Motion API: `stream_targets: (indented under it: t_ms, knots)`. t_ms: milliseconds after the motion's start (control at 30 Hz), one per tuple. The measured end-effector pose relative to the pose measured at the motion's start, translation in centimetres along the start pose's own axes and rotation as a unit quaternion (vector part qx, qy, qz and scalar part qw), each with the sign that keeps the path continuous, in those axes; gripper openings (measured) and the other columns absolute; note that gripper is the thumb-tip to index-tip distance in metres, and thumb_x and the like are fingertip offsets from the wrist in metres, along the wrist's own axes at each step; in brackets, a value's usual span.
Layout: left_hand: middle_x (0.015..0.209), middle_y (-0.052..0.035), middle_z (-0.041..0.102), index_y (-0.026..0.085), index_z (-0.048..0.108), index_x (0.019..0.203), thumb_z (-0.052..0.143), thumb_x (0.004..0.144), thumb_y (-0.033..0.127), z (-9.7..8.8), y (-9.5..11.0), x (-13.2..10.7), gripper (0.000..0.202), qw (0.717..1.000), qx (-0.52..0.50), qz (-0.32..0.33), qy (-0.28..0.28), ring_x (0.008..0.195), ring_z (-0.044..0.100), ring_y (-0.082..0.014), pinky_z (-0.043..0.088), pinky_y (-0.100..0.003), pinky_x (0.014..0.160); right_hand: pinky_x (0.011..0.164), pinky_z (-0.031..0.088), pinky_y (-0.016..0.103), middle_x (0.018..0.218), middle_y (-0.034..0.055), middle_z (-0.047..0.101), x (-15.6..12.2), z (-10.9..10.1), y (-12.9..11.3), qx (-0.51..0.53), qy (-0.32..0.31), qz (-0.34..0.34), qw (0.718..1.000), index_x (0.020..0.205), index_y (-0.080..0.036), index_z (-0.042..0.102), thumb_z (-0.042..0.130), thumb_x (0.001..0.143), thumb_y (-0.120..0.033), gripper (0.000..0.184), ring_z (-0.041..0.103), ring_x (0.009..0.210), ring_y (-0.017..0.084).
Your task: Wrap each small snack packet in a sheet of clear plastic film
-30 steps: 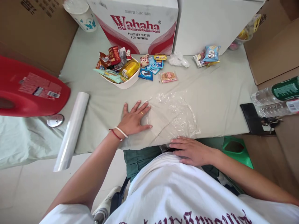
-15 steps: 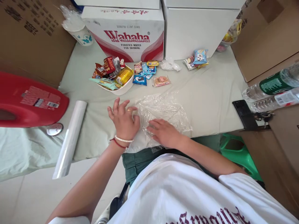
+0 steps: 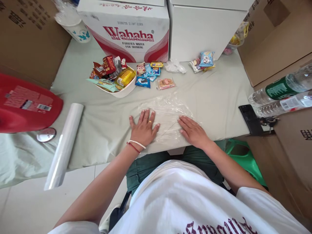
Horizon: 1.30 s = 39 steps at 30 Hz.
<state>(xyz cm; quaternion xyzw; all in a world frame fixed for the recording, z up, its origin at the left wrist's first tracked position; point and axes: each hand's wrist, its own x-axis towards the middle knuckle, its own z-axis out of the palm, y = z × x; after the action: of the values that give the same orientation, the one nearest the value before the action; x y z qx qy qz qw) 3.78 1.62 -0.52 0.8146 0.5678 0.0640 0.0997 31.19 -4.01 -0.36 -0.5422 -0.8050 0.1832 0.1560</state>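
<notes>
A crinkled sheet of clear plastic film [image 3: 168, 118] lies on the cloth-covered table in front of me. My left hand [image 3: 143, 128] rests flat on its left part, fingers spread. On the right part lies my right hand [image 3: 192, 130], palm down with the fingers stretched out and close together. Neither hand grips anything. Just beyond the film is a wrapped biscuit [image 3: 166, 84], beside several small blue packets [image 3: 143, 82]. A white bowl [image 3: 125, 92] of wrapped snacks stands behind my left hand.
A roll of clear film [image 3: 64, 146] overhangs the table's front edge at left, near a red jug [image 3: 29, 104]. Cardboard boxes wall the back and sides, including a Wahaha box [image 3: 131, 35]. Bottles [image 3: 282, 87], a black phone [image 3: 251, 119] and keys [image 3: 269, 121] lie at right.
My left hand has gone from raised with curled fingers to flat on the film, further right. My right hand has slid right. The film's near edge has shifted away from my lap.
</notes>
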Motion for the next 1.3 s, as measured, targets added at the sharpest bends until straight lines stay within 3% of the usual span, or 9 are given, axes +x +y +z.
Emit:
stream_targets:
  t_ms: [133,233,400,500,600,767,900,1133,1300]
  knots:
    - [0.176,-0.0137,0.019,0.023,0.031,0.167,0.027,0.106,0.055,-0.2,1.0,-0.3,0.068,1.000,0.003,0.014,-0.017,0.164,0.018,-0.0314,-0.009,-0.074,0.125,0.124,0.041,0.052,0.157,0.0139,0.057,-1.6,-2.7,1.0,0.154,0.030,0.019,0.987,0.135,-0.021,0.071,0.053,0.106,-0.045,0.042,0.051,0.148,0.029]
    - [0.176,-0.0161,0.019,0.023,0.028,0.167,0.032,0.104,0.064,-0.3,1.0,-0.4,0.076,1.000,-0.001,0.019,-0.016,0.164,0.018,-0.0337,-0.009,-0.074,0.124,0.109,0.055,0.046,0.131,0.0095,0.074,-0.5,-4.9,1.5,0.287,0.107,0.121,0.944,0.112,-0.024,0.076,0.054,0.104,-0.048,0.033,0.068,0.125,0.026]
    - [0.176,-0.0209,0.015,0.021,0.025,0.168,0.040,0.096,0.076,-0.6,0.6,-0.4,0.092,0.999,0.012,0.043,-0.030,0.164,0.015,-0.0395,-0.007,-0.078,0.121,0.084,0.057,0.041,0.096,0.0093,0.072,4.5,-6.2,3.9,0.102,0.127,0.315,0.935,0.099,-0.020,0.073,0.062,0.095,-0.050,0.032,0.066,0.090,0.025]
    - [0.176,-0.0223,0.011,0.022,0.026,0.168,0.047,0.092,0.078,-1.0,0.3,-0.4,0.097,0.996,0.027,0.059,-0.056,0.164,0.013,-0.0440,-0.004,-0.082,0.119,0.079,0.052,0.036,0.091,0.0084,0.068,7.4,-5.4,4.3,0.032,0.068,0.291,0.954,0.084,-0.020,0.070,0.069,0.089,-0.047,0.027,0.060,0.088,0.023]
    - [0.177,-0.0225,0.008,0.022,0.023,0.169,0.051,0.089,0.081,-1.3,0.0,-0.5,0.103,0.994,0.036,0.068,-0.079,0.163,0.011,-0.0472,-0.001,-0.085,0.117,0.072,0.048,0.030,0.080,0.0029,0.064,8.9,-4.9,3.8,0.150,0.051,0.260,0.952,0.075,-0.020,0.064,0.070,0.086,-0.036,0.020,0.056,0.076,0.017]
    - [0.177,-0.0205,0.006,0.025,0.021,0.169,0.057,0.082,0.085,-1.8,-0.3,-0.7,0.112,0.990,0.044,0.081,-0.109,0.163,0.010,-0.0479,0.001,-0.087,0.116,0.063,0.049,0.025,0.078,0.0021,0.068,8.5,-6.3,3.8,0.463,0.086,0.308,0.826,0.079,-0.019,0.059,0.075,0.084,-0.033,0.022,0.059,0.067,0.012]
    - [0.177,-0.0193,0.003,0.027,0.018,0.169,0.062,0.079,0.085,-2.0,-0.5,-0.6,0.116,0.987,0.046,0.089,-0.126,0.163,0.008,-0.0493,0.000,-0.088,0.115,0.050,0.041,0.020,0.086,0.0074,0.076,7.6,-7.2,4.0,0.564,0.037,0.345,0.749,0.087,-0.019,0.059,0.090,0.072,-0.033,0.037,0.055,0.058,0.009]
    - [0.178,-0.0185,-0.001,0.027,0.015,0.170,0.063,0.078,0.085,-2.0,-1.2,-0.7,0.119,0.982,0.046,0.102,-0.152,0.163,0.005,-0.0502,-0.002,-0.088,0.115,0.047,0.026,0.020,0.070,-0.0016,0.065,7.4,-8.0,6.3,0.526,0.054,0.346,0.775,0.093,-0.017,0.068,0.094,0.058,-0.022,0.043,0.041,0.053,0.006]
    - [0.178,-0.0176,-0.001,0.029,0.014,0.170,0.065,0.076,0.085,-2.0,-1.3,-0.9,0.121,0.983,0.039,0.096,-0.149,0.163,0.005,-0.0487,-0.005,-0.086,0.116,0.062,0.045,0.027,0.077,-0.0001,0.063,6.5,-8.8,6.1,0.307,0.228,0.346,0.857,0.089,-0.019,0.067,0.075,0.079,-0.024,0.014,0.054,0.067,0.013]
